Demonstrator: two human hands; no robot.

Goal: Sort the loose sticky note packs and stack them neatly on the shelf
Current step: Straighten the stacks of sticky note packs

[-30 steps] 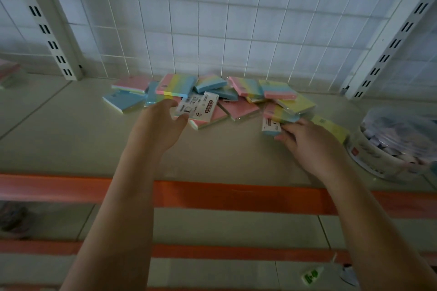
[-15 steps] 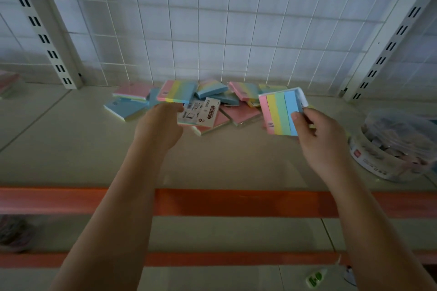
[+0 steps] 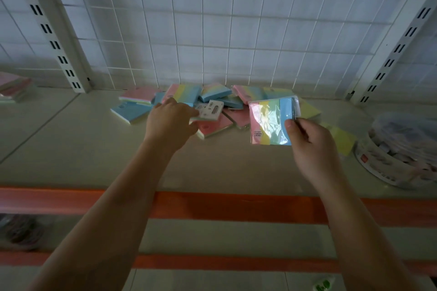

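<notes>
Several pastel sticky note packs [image 3: 182, 94] lie in a loose heap at the back of the beige shelf [image 3: 71, 149], against the wire grid. My right hand [image 3: 309, 146] holds one striped pack [image 3: 272, 123] up above the shelf, pinching its lower right corner; the pack is wrapped in clear film and shows pink, yellow, green and blue bands. My left hand [image 3: 169, 120] rests on the heap, its fingers curled at a pack with a white label side up [image 3: 210, 110]. A yellow pack [image 3: 340, 137] lies flat to the right of the heap.
A round clear tub [image 3: 402, 149] of small items stands at the shelf's right end. More pink packs [image 3: 14, 87] sit stacked at the far left. Slotted white uprights [image 3: 56, 38] frame the bay. An orange rail [image 3: 212, 205] edges the shelf front, with lower shelves beneath.
My right hand picked a striped pack off the heap's right side and lifted it face up. My left hand stayed on the heap, shifting slightly over the white-labelled pack.
</notes>
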